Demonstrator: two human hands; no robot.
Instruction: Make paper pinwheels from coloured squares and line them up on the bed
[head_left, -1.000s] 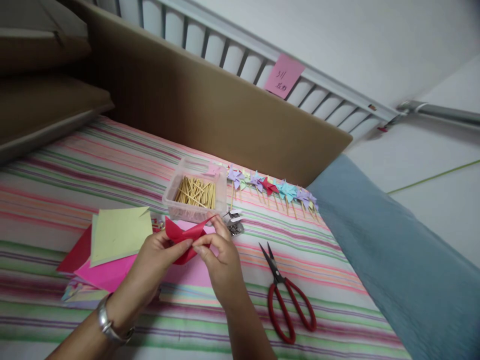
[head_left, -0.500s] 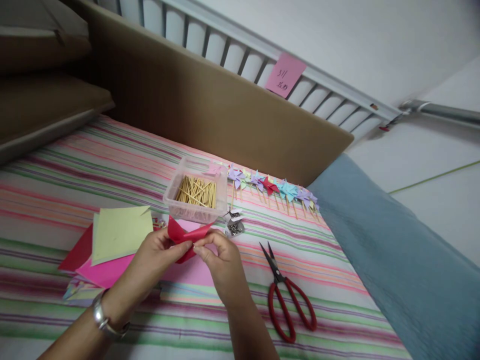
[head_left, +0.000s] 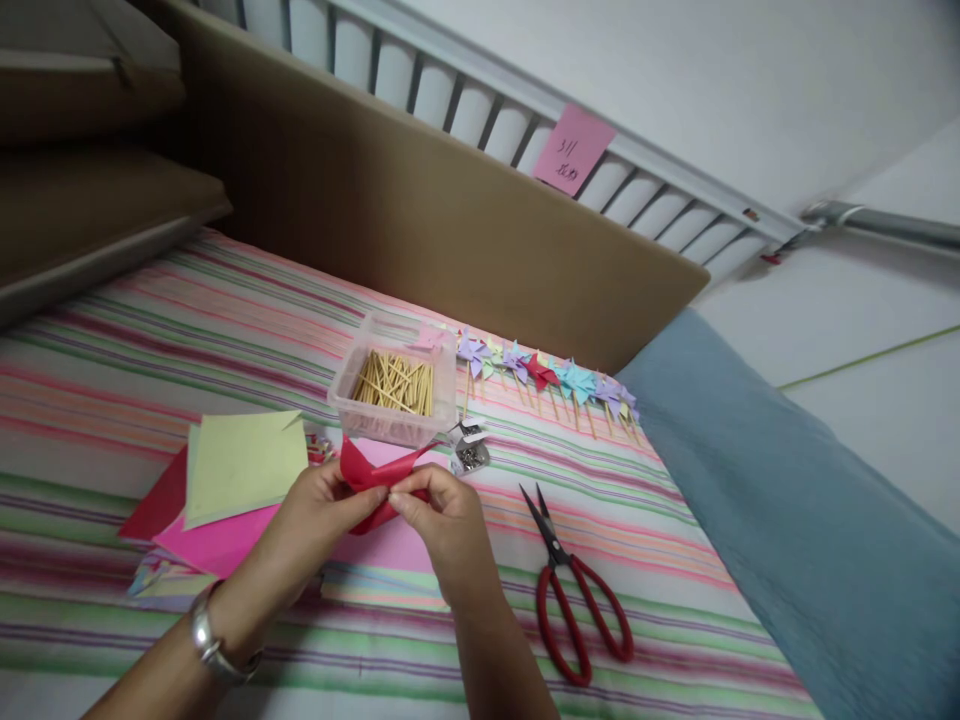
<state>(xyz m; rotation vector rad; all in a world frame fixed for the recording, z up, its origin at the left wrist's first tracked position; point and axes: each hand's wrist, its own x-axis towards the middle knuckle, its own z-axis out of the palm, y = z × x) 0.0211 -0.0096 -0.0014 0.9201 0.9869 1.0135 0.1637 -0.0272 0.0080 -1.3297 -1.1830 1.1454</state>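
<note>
Between my two hands is a partly folded red paper pinwheel (head_left: 360, 468), its blades curling up and inward. My left hand (head_left: 330, 505) grips it from the left side, thumb lying over its middle. From the right, my right hand (head_left: 435, 510) pinches the same paper, thumb and fingertips meeting my left thumb at the centre. Anything small inside that pinch is hidden. Beneath the hands lie a pink sheet (head_left: 390, 545) and a stack of pastel paper (head_left: 382, 588). Just beyond sits a small open case of metal pins (head_left: 471, 458).
A clear plastic box (head_left: 390, 428) holds short wooden sticks (head_left: 394, 383). Finished pinwheels (head_left: 540, 372) line the cardboard panel (head_left: 450, 240). Red-handled scissors (head_left: 559, 570) lie to the right. Coloured paper squares (head_left: 244, 465) are piled left. A blue cloth (head_left: 810, 500) covers the far right.
My right fingers have closed in over the middle of the red paper; a tiny shiny bit seen at their tips is now covered. The paper's right blade is folded narrower.
</note>
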